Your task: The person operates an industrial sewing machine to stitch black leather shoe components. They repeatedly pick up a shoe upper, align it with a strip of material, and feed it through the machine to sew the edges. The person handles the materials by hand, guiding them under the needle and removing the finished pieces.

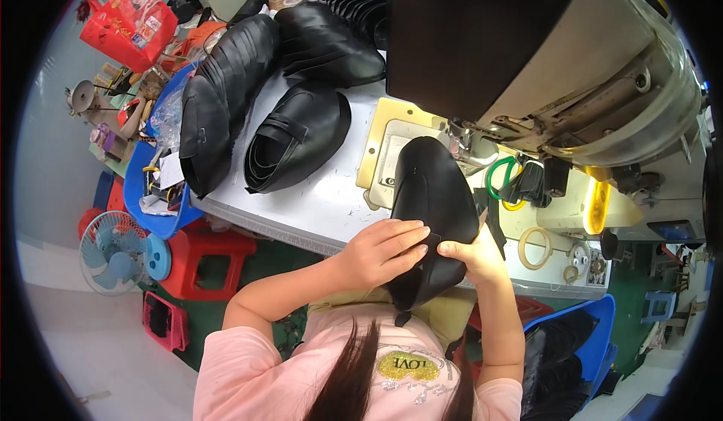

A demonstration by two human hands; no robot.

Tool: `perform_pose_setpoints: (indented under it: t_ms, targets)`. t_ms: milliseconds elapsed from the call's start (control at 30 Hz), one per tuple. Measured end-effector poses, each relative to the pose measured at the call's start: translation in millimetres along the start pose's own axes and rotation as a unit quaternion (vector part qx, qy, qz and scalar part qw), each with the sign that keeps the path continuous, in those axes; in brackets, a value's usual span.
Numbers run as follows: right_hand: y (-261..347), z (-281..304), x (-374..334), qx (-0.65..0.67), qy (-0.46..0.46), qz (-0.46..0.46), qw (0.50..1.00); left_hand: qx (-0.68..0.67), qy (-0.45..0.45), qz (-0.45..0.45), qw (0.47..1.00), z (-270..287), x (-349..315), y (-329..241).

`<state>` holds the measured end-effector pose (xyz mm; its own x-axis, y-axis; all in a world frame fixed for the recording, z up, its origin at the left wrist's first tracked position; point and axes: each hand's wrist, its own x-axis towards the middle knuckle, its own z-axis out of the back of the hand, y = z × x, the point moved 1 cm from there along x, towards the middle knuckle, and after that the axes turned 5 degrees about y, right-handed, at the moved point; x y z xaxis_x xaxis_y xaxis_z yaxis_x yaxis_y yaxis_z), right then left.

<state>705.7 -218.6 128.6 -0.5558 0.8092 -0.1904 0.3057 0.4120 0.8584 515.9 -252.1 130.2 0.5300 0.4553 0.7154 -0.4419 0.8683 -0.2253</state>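
Observation:
Both my hands hold a black leather shoe upper (pixel 433 180) in front of the sewing machine (pixel 587 97). My left hand (pixel 388 251) lies over its left side, fingers closed on the leather near the middle. On the other side, my right hand (pixel 478 251) grips the edge, its thumb pressed on top and the other fingers hidden beneath. The upper's rounded end points away from me, toward the machine's needle area, and its near end hangs over the table edge. Whether the far end touches the machine bed cannot be made out.
Stacked black shoe uppers (pixel 230 97) cover the table's left and back. A nested group of uppers (pixel 297 138) lies nearer. A blue bin (pixel 606 331) with black pieces stands at the lower right. On the left are a red stool (pixel 203 259), a fan (pixel 113 251) and a blue tub (pixel 135 180).

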Motion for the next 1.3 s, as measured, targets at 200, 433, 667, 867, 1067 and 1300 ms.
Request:
perform_pose_setpoints:
  t_ms: [200, 433, 667, 867, 1067, 1300]
  targets:
    - [-4, 3, 2, 0.017, 0.003, 0.002, 1.000, -0.020, -0.005, 0.001, 1.000, -3, -5, 3]
    - [-4, 2, 2, -0.002, -0.005, 0.006, 1.000, 0.010, -0.020, 0.013, 1.000, -3, -4, -2]
    - [2, -5, 3, -0.027, -0.019, -0.002, 0.999, -0.013, -0.018, 0.028, 0.999, -2, -3, -3]
    - [6, -8, 13, 0.016, -0.002, -0.026, 1.000, 0.042, -0.047, -0.004, 0.998, -5, -7, 3]
    - [27, -9, 31, 0.034, -0.032, -0.003, 0.999, 0.078, -0.055, -0.032, 0.995, 6, 21, 22]
    - [22, 10, 40, 0.074, -0.119, 0.087, 0.986, 0.069, -0.036, -0.044, 0.996, 5, 50, 51]
